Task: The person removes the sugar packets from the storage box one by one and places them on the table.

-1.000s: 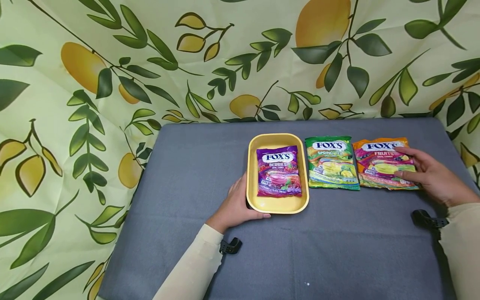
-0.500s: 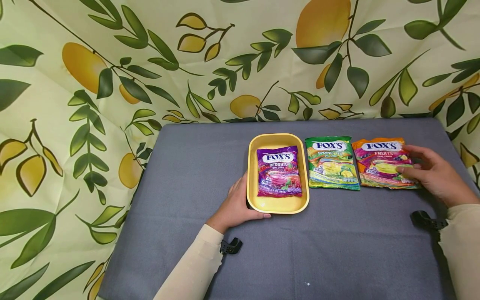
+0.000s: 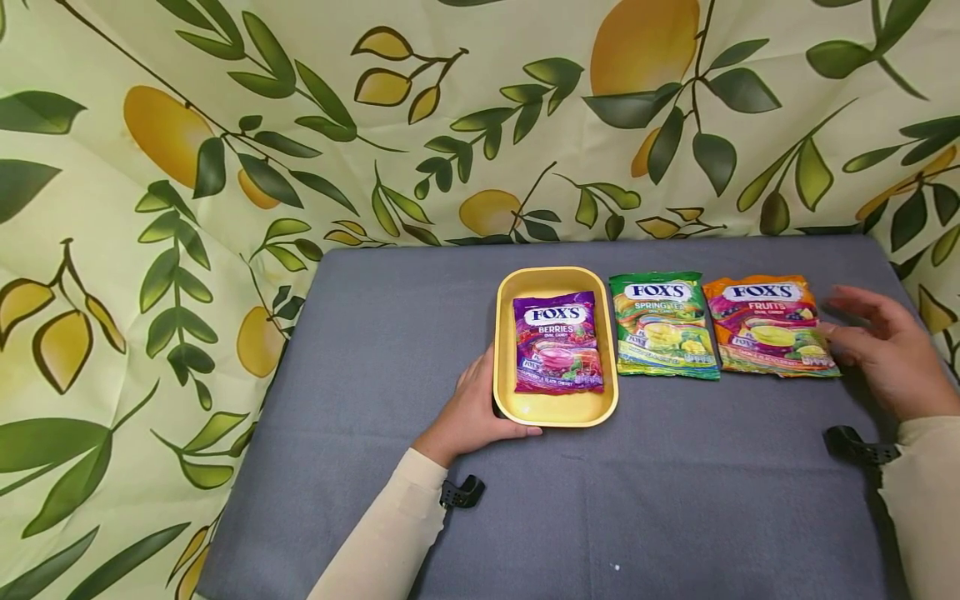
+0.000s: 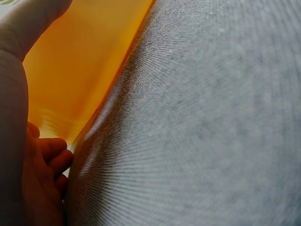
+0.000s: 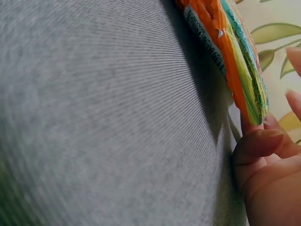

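In the head view a yellow tray (image 3: 555, 410) stands near the middle of the table, with a purple Fox's Berries candy bag (image 3: 557, 343) lying inside. My left hand (image 3: 476, 408) grips the tray's near left corner, thumb along the front and fingers at the side. The tray wall (image 4: 75, 61) fills the upper left of the left wrist view. To the right lie a green Spring Tea candy bag (image 3: 663, 325) and an orange Fruits candy bag (image 3: 771, 327). My right hand (image 3: 885, 350) is beside the orange bag's right edge, fingers loosely bent; contact there is unclear.
Grey cloth covers the table (image 3: 675, 500). Behind and to the left hangs a curtain (image 3: 420, 167) printed with leaves and yellow fruit. Each wrist carries a black camera mount, the left mount (image 3: 462, 492) and the right mount (image 3: 861, 446).
My right hand has drawn back to the right off the orange candy bag, which has shifted very slightly. The left hand and tray have stayed put.
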A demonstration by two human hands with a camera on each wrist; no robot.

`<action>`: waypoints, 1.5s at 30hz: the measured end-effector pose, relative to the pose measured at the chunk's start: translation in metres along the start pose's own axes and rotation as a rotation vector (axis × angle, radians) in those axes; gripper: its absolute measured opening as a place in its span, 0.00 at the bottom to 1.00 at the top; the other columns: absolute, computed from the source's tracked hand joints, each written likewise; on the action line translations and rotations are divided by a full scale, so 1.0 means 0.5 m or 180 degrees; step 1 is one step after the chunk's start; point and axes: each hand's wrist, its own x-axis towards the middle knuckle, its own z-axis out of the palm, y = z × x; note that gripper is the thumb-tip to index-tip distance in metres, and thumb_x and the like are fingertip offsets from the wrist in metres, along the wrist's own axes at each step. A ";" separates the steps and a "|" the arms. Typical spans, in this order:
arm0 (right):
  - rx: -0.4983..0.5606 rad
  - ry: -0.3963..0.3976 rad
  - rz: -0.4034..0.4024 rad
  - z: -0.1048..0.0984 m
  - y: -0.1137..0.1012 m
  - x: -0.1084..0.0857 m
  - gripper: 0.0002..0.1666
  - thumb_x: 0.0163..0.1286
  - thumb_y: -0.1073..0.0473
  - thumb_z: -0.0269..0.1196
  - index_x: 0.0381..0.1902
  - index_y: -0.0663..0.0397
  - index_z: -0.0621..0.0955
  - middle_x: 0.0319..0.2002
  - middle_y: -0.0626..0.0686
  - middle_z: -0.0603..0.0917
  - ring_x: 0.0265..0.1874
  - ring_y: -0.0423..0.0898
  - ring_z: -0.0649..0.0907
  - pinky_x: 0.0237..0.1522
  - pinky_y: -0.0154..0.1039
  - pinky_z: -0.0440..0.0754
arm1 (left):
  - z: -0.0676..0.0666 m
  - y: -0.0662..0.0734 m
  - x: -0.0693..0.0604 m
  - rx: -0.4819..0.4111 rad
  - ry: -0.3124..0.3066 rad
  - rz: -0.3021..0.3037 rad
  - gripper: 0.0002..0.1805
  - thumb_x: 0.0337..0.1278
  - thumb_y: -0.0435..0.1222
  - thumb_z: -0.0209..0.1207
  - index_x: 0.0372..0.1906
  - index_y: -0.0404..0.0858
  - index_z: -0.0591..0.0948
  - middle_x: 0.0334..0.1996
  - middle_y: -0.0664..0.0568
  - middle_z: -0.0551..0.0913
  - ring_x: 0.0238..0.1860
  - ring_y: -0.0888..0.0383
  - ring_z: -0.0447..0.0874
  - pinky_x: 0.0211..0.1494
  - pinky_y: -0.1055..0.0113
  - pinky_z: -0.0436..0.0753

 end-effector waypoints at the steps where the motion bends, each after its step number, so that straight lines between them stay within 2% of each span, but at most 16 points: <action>1: 0.0134 0.0034 -0.0014 0.000 0.001 -0.001 0.39 0.84 0.60 0.62 0.87 0.35 0.65 0.72 0.43 0.70 0.48 0.30 0.73 0.34 0.24 0.72 | 0.000 0.000 0.000 -0.0005 0.0003 0.0002 0.80 0.39 0.62 0.84 0.91 0.52 0.44 0.83 0.58 0.60 0.82 0.58 0.54 0.81 0.43 0.53; 5: 0.1042 0.0126 -0.0081 -0.003 0.005 -0.005 0.35 0.82 0.67 0.64 0.79 0.36 0.72 0.60 0.37 0.76 0.49 0.31 0.77 0.30 0.25 0.73 | 0.000 0.000 0.000 -0.0017 0.0010 0.0000 0.80 0.38 0.62 0.84 0.91 0.52 0.44 0.83 0.58 0.60 0.82 0.57 0.54 0.81 0.42 0.53; 8: 0.1699 0.0169 -0.0111 -0.005 0.002 -0.008 0.32 0.80 0.69 0.66 0.74 0.39 0.76 0.56 0.40 0.79 0.44 0.33 0.82 0.29 0.26 0.73 | 0.000 0.000 -0.001 -0.0015 0.0009 -0.0014 0.80 0.39 0.62 0.84 0.91 0.52 0.43 0.84 0.57 0.59 0.82 0.56 0.53 0.81 0.42 0.52; 14: 0.2201 0.0129 -0.0249 -0.005 -0.008 -0.016 0.30 0.79 0.71 0.66 0.73 0.46 0.77 0.54 0.44 0.85 0.40 0.36 0.87 0.29 0.27 0.76 | -0.001 0.001 -0.001 0.0011 -0.0001 -0.0022 0.81 0.39 0.62 0.84 0.91 0.52 0.42 0.84 0.58 0.58 0.83 0.57 0.52 0.82 0.43 0.51; 18: 0.2350 0.0038 -0.0318 0.002 -0.021 -0.021 0.30 0.80 0.73 0.64 0.75 0.49 0.76 0.55 0.46 0.85 0.41 0.37 0.89 0.31 0.27 0.79 | 0.000 0.000 -0.001 -0.0019 0.0014 -0.0011 0.80 0.39 0.62 0.84 0.91 0.53 0.42 0.84 0.58 0.59 0.82 0.56 0.53 0.82 0.43 0.52; 28: 0.2345 -0.0234 -0.0407 0.032 -0.071 -0.034 0.33 0.82 0.73 0.60 0.79 0.50 0.70 0.61 0.50 0.81 0.45 0.40 0.88 0.35 0.29 0.79 | 0.000 0.000 0.000 -0.0019 0.0015 0.0013 0.80 0.39 0.62 0.84 0.91 0.53 0.42 0.84 0.58 0.58 0.82 0.57 0.53 0.82 0.42 0.52; 36: 0.2470 -0.0593 -0.0619 0.064 -0.105 -0.043 0.32 0.82 0.76 0.56 0.79 0.56 0.70 0.63 0.53 0.82 0.46 0.44 0.89 0.40 0.31 0.82 | 0.001 -0.003 0.001 -0.0036 0.0028 0.0043 0.80 0.39 0.62 0.85 0.91 0.53 0.42 0.84 0.58 0.58 0.83 0.55 0.53 0.81 0.41 0.52; 40: 0.2302 -0.0730 -0.0690 0.083 -0.121 -0.049 0.32 0.83 0.76 0.56 0.80 0.56 0.70 0.63 0.54 0.81 0.47 0.44 0.89 0.42 0.31 0.81 | 0.001 -0.004 0.001 -0.0037 0.0025 0.0045 0.81 0.39 0.62 0.85 0.91 0.53 0.42 0.84 0.59 0.58 0.83 0.55 0.52 0.81 0.40 0.52; 45: 0.2139 -0.0863 -0.0612 0.104 -0.138 -0.059 0.33 0.83 0.74 0.57 0.81 0.52 0.70 0.65 0.53 0.80 0.48 0.43 0.88 0.42 0.32 0.80 | 0.000 -0.004 0.000 -0.0025 0.0000 0.0008 0.81 0.39 0.62 0.84 0.91 0.53 0.41 0.85 0.60 0.56 0.83 0.57 0.50 0.81 0.41 0.51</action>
